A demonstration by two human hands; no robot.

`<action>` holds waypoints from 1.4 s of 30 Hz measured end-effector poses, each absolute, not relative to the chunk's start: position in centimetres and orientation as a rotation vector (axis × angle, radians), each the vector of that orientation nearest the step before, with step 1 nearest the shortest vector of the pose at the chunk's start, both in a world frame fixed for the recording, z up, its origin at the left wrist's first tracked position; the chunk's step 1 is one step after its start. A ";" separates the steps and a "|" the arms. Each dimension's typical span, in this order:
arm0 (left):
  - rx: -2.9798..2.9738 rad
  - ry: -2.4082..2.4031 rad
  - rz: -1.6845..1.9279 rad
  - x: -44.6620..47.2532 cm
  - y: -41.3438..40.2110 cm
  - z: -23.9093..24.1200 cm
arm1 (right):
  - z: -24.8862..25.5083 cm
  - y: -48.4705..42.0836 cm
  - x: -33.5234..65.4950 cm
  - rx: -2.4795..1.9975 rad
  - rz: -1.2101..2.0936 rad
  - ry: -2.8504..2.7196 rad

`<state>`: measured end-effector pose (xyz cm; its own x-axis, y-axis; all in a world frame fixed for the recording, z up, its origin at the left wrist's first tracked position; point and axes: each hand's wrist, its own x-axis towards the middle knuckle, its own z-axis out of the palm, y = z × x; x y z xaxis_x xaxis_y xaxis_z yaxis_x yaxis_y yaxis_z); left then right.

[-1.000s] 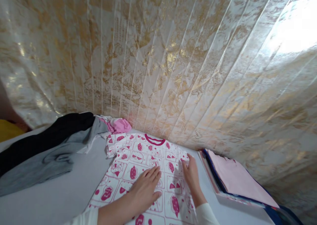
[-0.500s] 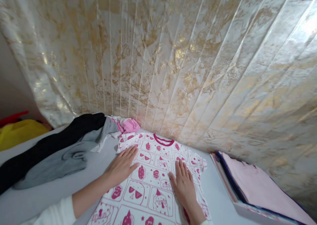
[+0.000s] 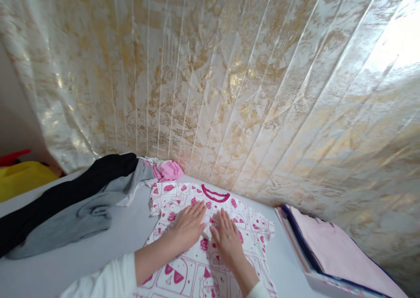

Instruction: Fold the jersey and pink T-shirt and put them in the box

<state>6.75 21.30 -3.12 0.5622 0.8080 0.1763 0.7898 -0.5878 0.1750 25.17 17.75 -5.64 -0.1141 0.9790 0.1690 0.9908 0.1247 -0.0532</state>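
Note:
A white T-shirt (image 3: 177, 272) with magenta cartoon prints and a magenta neckband lies spread on the pale surface, its collar toward the wall. My left hand (image 3: 189, 228) rests flat on its chest, left of the middle, fingers stretched out. Close beside it, my right hand (image 3: 227, 237) also lies flat on the fabric, thumb a little apart from the fingers. Neither hand grips anything. The shirt's lower part runs out of view at the bottom edge.
At left lie a black garment (image 3: 75, 186), a grey garment (image 3: 70, 228) and a pink crumpled cloth (image 3: 170, 170). A yellow item (image 3: 26, 179) is farther left. A stack of folded clothes (image 3: 341, 247) sits at right. Behind rises a gold-patterned, shiny wall covering (image 3: 210, 79).
My left hand has slid right across the shirt, from its left side to the chest. My right hand has shifted slightly left, so the two are closer together.

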 end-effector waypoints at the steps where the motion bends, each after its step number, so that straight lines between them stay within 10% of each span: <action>1: 2.713 1.396 0.381 7.8 22.2 -3.1 | -5.6 19.0 24.7 -1.939 -0.119 -2.227; 42: 2.709 1.566 0.575 -1.4 19.5 -4.9 | -8.9 12.8 36.0 -2.165 -0.331 -2.012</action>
<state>-1.38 19.52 -4.88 0.4503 0.8308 0.3270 0.8451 -0.5148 0.1443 35.97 12.83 -8.95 0.0665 0.9595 0.2738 0.9966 -0.0770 0.0281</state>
